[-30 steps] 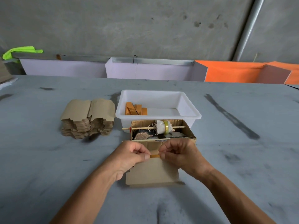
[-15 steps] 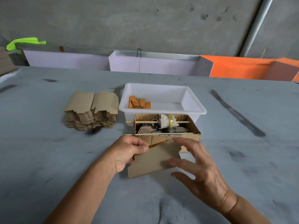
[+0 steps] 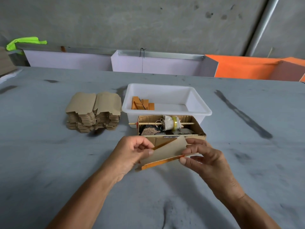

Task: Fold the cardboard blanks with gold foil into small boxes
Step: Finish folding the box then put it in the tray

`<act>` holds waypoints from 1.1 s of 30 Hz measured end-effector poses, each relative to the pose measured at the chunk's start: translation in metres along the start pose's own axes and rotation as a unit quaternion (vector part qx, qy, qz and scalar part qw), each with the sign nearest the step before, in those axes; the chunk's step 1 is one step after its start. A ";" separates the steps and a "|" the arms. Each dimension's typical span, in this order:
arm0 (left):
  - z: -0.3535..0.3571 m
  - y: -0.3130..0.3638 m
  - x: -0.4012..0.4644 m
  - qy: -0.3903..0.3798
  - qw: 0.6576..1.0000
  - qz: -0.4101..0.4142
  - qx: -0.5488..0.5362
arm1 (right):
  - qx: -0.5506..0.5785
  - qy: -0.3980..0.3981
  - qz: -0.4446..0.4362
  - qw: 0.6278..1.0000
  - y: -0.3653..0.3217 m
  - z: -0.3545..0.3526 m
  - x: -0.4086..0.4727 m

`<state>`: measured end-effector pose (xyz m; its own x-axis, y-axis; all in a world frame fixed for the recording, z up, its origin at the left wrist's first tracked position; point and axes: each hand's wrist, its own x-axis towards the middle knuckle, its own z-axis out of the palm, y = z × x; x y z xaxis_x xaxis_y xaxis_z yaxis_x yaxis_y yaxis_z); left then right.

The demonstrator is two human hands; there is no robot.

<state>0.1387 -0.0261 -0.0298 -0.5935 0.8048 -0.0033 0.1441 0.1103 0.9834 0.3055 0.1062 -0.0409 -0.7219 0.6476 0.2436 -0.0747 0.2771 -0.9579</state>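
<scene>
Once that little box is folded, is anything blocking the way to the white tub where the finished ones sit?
Partly. Both hands, left hand and right hand, hold the cardboard blank just in front of the open cardboard box, which sits between it and the white tub. Lifting over it looks easy.

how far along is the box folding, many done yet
Early. A few folded gold boxes lie in the white tub, which looks mostly unfilled. In hand: the left hand and right hand pinch the ends of one blank, partly folded, gold edges showing. Left: a thick stack of flat blanks on the table.
</scene>
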 end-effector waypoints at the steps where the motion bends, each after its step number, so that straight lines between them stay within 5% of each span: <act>1: 0.000 0.001 -0.001 -0.010 1.000 0.011 0.000 | 0.023 -0.001 0.014 1.000 -0.001 -0.001 0.002; 17: 0.005 0.008 -0.011 -0.032 0.998 -0.009 -0.047 | 0.121 -0.063 -0.004 0.991 -0.003 -0.014 0.001; 25: 0.002 0.006 -0.022 -0.030 0.977 -0.020 -0.209 | 0.031 0.000 -0.100 0.994 0.010 -0.010 -0.012; 33: 0.009 0.000 -0.022 0.016 0.991 0.014 -0.135 | -0.070 -0.028 -0.105 0.992 0.018 -0.010 -0.018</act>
<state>0.1589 -0.0389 -0.0309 -0.6180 0.7857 0.0263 -0.0536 -0.0754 0.9957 0.3241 0.1067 -0.0614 -0.7385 0.5254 0.4227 -0.1334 0.5006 -0.8553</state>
